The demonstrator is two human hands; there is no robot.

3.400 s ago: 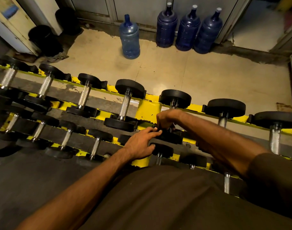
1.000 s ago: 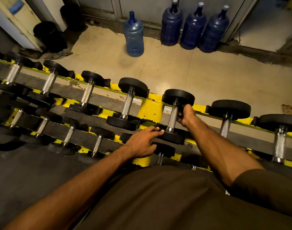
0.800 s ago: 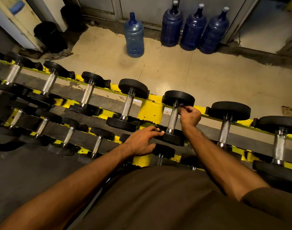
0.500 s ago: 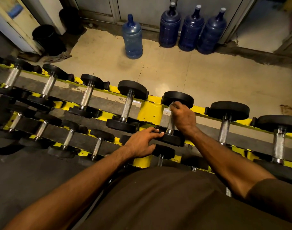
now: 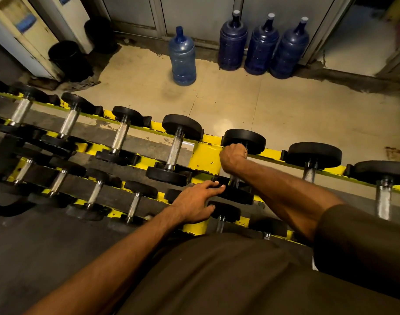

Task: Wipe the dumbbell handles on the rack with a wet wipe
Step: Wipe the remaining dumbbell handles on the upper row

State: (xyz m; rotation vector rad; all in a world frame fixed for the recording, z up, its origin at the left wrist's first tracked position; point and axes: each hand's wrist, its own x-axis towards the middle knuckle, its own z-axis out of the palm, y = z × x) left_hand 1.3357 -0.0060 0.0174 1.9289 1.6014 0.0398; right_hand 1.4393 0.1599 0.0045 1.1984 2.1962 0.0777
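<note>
A yellow rack (image 5: 203, 159) carries two rows of dumbbells with black heads and steel handles. My right hand (image 5: 232, 156) is curled round the upper part of one top-row dumbbell's handle (image 5: 234, 181), just under its far head (image 5: 245, 138). No wipe shows; the fist would hide one. My left hand (image 5: 195, 202) rests flat, fingers straight, on the near head of that dumbbell (image 5: 236, 194).
More top-row dumbbells lie to the left (image 5: 175, 151) and right (image 5: 311, 162). Smaller ones fill the lower row (image 5: 133, 203). Several blue water jugs (image 5: 260, 44) stand on the tiled floor behind the rack, and black bins (image 5: 69, 60) sit at the back left.
My right hand has slid up and down the same handle and now sits at its far end, near the far head. My left hand has stayed on the near head.
</note>
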